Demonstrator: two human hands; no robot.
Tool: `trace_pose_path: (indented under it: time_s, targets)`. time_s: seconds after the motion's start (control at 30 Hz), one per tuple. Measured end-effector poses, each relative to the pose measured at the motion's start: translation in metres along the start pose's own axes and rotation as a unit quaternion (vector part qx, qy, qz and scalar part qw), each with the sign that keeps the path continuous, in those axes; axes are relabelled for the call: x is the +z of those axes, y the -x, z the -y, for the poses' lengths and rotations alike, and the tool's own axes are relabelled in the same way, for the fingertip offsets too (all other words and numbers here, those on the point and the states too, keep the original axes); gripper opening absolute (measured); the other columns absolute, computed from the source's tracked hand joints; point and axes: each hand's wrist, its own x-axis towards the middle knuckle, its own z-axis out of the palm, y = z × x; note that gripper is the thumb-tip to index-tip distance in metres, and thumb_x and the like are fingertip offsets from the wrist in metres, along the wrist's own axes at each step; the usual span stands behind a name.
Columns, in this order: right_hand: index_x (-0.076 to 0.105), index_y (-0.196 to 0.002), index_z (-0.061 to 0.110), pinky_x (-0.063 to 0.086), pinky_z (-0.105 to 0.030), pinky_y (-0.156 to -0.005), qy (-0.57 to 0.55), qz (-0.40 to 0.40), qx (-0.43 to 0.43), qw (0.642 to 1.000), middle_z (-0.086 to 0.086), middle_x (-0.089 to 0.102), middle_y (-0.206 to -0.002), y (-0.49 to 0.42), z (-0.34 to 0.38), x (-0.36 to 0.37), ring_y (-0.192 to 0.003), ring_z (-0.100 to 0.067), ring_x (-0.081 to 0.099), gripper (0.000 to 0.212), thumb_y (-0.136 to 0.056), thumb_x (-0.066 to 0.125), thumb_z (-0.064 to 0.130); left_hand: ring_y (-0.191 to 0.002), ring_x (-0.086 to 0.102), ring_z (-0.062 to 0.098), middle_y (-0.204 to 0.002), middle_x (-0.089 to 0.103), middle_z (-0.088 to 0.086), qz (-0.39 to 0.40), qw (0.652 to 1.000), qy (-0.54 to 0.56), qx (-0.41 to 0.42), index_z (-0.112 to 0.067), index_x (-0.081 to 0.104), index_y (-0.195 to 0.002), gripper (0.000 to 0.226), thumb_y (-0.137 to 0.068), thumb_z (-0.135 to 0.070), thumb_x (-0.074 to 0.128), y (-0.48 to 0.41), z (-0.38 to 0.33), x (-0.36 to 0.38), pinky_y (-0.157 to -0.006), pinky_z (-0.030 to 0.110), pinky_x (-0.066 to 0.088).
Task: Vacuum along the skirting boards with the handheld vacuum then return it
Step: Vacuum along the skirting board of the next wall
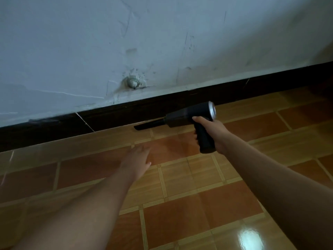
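Observation:
A black handheld vacuum [189, 114] with a silver rear cap points left along the dark skirting board [126, 109]. Its narrow nozzle tip [142, 126] sits at the joint where the skirting board meets the floor. My right hand [210, 134] grips the vacuum's handle from the right. My left hand [137, 159] stretches forward over the floor tiles with straight fingers, holding nothing, below and left of the nozzle.
A scuffed white wall [162, 42] rises above the skirting board, with a small metal bolt [132, 83] set low in it. Orange and tan floor tiles [180, 186] spread toward me, with a light glare at the lower right.

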Motion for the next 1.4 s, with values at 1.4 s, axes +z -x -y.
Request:
trace_pose_path:
  time_s: [1.4]
  targets:
    - [0.055,-0.098,0.009,0.048,-0.028,-0.054,-0.098,-0.070,-0.024,0.992,-0.007,0.061,-0.069,-0.019,-0.028,-0.079,-0.056,-0.017,0.058,0.020,-0.087,0.062,0.024,-0.131,0.036,0.031,-0.138,0.043,0.017,0.029,0.977,-0.193,-0.080,-0.006,0.039,-0.139,0.046,-0.096,-0.023,0.042,-0.017,-0.031,0.040,-0.108,0.037,0.032]
